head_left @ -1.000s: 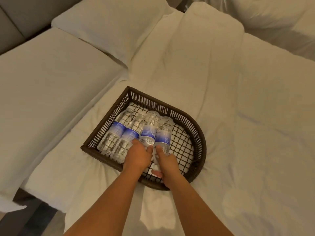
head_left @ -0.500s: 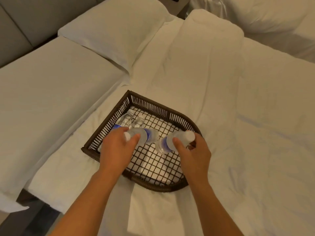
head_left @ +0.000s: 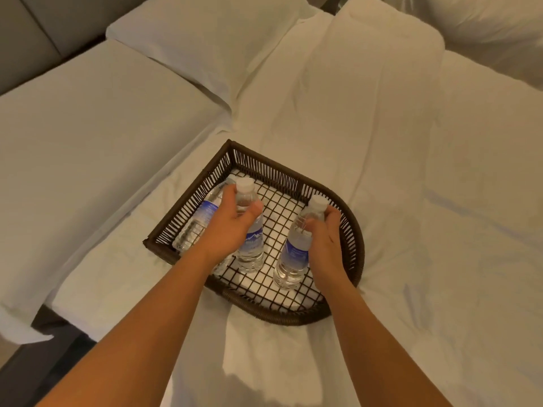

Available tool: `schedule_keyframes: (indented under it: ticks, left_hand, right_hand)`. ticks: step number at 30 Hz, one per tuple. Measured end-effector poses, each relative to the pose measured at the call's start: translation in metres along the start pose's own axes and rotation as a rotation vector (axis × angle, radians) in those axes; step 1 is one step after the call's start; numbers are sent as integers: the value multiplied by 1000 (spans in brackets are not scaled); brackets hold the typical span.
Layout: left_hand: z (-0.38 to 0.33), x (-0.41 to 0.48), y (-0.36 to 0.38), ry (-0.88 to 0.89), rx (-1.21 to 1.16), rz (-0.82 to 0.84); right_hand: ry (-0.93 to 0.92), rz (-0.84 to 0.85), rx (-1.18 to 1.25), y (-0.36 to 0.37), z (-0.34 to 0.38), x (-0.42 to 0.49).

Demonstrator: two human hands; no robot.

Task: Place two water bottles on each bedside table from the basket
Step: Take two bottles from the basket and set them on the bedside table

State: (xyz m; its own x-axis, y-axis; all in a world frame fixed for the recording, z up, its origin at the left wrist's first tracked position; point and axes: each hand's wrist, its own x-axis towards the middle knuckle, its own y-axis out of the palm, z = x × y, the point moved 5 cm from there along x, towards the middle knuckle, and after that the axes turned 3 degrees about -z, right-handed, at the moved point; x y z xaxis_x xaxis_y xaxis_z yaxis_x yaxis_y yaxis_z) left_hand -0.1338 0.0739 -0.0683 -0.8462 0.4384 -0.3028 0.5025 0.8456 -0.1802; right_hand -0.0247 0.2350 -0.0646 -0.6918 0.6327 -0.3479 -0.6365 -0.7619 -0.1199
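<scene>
Head view. Dark wicker basket (head_left: 351, 230) with open grid floor, resting on the white bed (head_left: 411, 201), one square corner far left, rounded side to the right and near. Left hand (head_left: 227, 227) clenched around the neck and shoulder of the left upright bottle (head_left: 251, 242), thumb across its right side, white cap (head_left: 245, 185) showing above the fingers; blue label visible below the hand, base over the basket's grid, contact with the grid not determinable. Right hand (head_left: 321, 245) wrapped around the upper part of the right upright bottle (head_left: 293, 254), white cap (head_left: 318, 202) just clear of the fingertips, blue label at mid-height, base likewise over the grid near the rounded rim. Both upright bottles inside the basket outline, apart from each other. Lying bottle (head_left: 199, 221) on its side along the basket's left wall, blue label facing up, partly covered by the left hand and wrist; a further bottle beside it suggested beneath the left forearm, too hidden to confirm. Pillow (head_left: 205, 39) far left on the bed; folded duvet (head_left: 367, 83) running from the basket toward the far edge. Second mattress (head_left: 88, 127) to the left, separated by a narrow gap.
</scene>
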Motion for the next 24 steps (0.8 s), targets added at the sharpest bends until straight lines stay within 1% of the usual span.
schedule_keyframes:
  ticks: [2,5,7,10,14,16,19,21,24]
  left_hand:
    - [9,1,1,-12,10,53]
    - [21,4,0,-7,34,81]
    - [26,5,-3,-9,-8,71]
    - [31,5,-8,4,-46,10]
    - [32,-5,-18,-13,-100,-180]
    - [30,-11,-23,-14,-145,-244]
    - [18,-23,-32,5,-225,-290]
    - [4,-33,-45,42,-238,-317]
    - [-20,-53,-78,104,-243,-378]
  right_hand:
    - [-56,5,-81,7,2,3]
    - [-139,-8,-235,11,3,6]
    - [-152,-8,-287,9,-1,9]
    - [-115,6,-400,2,-3,9]
    - [-93,-69,-313,-11,3,0]
    - [-119,-74,-292,-14,12,-4]
    - [-212,-16,-291,-11,33,-11]
    - [-280,36,-286,-2,53,-17]
    - [-393,164,-266,28,96,-34]
